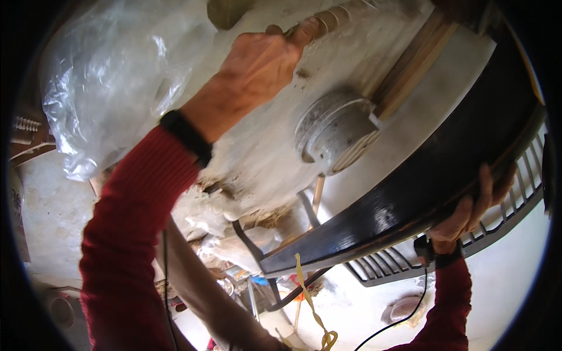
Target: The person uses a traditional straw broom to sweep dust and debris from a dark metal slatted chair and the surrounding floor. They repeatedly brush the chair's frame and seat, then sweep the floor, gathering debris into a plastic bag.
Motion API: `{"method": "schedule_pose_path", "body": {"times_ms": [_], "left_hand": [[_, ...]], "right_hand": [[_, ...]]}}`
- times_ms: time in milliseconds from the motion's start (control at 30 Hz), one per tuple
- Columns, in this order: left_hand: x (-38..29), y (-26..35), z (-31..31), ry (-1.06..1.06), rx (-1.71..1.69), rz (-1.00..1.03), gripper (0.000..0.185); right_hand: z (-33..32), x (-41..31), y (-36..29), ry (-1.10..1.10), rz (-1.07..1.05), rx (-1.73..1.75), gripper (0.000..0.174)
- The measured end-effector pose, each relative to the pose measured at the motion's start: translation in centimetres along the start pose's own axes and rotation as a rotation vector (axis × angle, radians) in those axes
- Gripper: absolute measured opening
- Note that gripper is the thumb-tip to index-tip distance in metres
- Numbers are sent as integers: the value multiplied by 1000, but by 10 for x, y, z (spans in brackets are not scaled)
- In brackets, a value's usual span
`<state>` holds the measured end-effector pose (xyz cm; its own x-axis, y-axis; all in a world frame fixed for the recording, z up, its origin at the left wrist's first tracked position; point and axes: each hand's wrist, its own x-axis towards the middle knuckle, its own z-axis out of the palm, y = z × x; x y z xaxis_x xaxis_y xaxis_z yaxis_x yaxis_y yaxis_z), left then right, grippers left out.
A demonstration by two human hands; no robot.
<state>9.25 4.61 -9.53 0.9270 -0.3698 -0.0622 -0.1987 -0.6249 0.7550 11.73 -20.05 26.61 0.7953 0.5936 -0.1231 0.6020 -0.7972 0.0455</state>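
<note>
My left hand [265, 66], with a black band at the wrist, is at upper centre, its fingers closed around a brown rod-like thing [331, 21] with pale bands. On the right, my right hand [474, 210] holds the lower edge of a long, curved, glossy black panel [395, 188]; part of its grip is hidden behind the edge. The panel narrows towards lower centre. Between my hands sits a round grey metal housing [340, 134], with a wooden bar [412, 66] running up from it.
Crumpled clear plastic sheeting [118, 87] covers the upper left. A dark slatted rack [386, 263] lies beyond the panel. A yellow tie [309, 298] hangs at lower centre, near a blurred brown curved thing [206, 289]. A black cable [395, 322] runs from my right wrist.
</note>
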Motion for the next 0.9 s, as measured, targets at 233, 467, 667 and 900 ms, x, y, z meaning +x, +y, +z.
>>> {"method": "schedule_pose_path", "body": {"times_ms": [233, 467, 667, 900], "left_hand": [[-79, -25, -108, -392, -243, -153, 84], [-139, -23, -156, -486, -419, -159, 83], [-36, -16, -55, -24, -310, -222, 86], [-61, -15, -52, -151, -342, -257, 90]], "right_hand": [[-2, 3, -2, 21, 77, 54, 60], [-3, -1, -3, 12, 89, 55, 60], [-5, -4, -6, 5, 102, 60, 61], [-6, 0, -7, -21, 81, 9, 58]]}}
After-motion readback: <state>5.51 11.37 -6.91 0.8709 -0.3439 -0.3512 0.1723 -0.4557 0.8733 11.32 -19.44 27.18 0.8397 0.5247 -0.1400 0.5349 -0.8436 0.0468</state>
